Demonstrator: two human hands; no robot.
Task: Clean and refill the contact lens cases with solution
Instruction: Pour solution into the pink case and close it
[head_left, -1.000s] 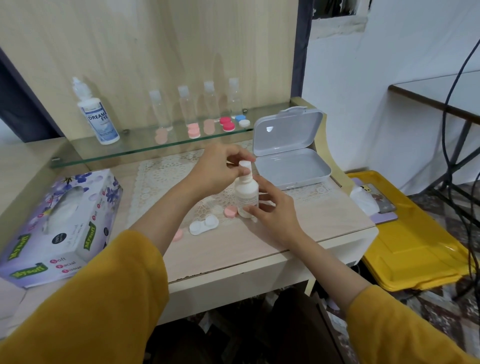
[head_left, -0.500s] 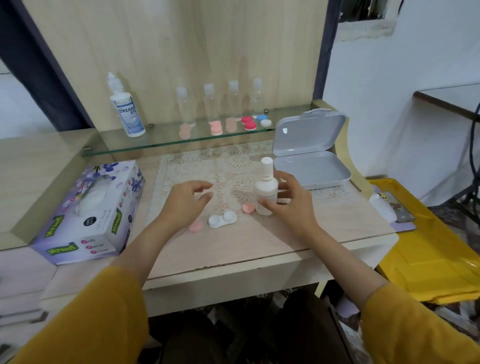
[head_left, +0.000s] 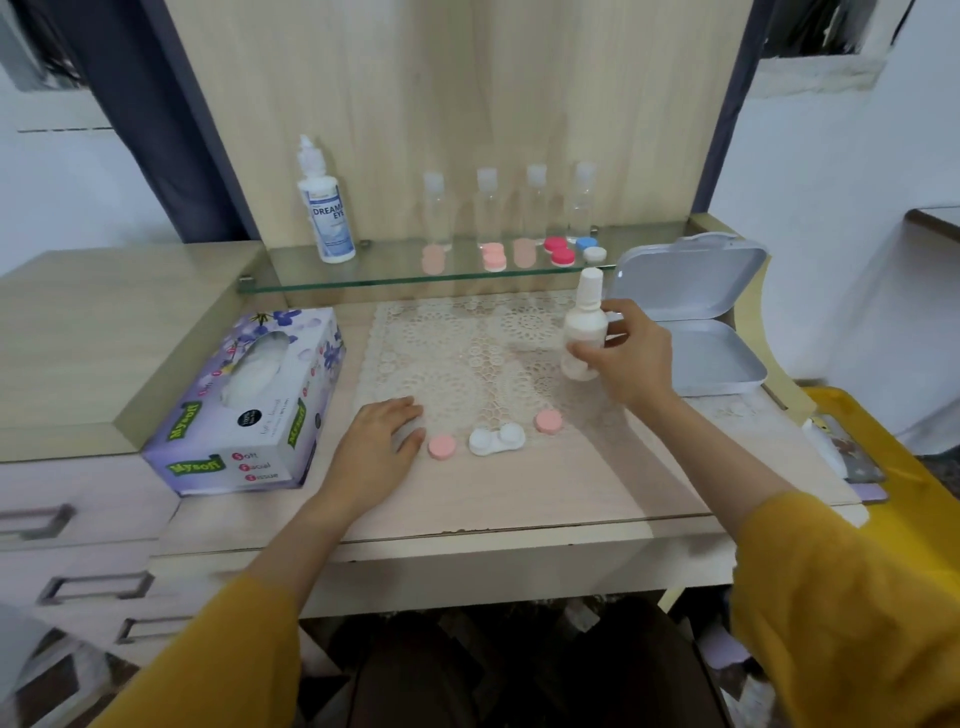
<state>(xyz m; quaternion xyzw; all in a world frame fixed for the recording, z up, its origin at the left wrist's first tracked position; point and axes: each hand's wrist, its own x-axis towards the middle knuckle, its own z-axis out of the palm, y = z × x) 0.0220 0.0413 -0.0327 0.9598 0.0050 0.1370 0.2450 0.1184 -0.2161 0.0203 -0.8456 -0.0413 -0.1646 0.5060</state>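
Right hand (head_left: 631, 364) grips the capped white bottle (head_left: 585, 325) upright, apparently sparing the uncapped lens case (head_left: 496, 439); left hand (head_left: 376, 449) rests flat, empty, on the table (head_left: 519, 501).

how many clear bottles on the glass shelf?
4, upright in a row on the glass shelf, right of the Dream Eye bottle: first bottle, second bottle, third bottle, fourth bottle. None appears hidden.
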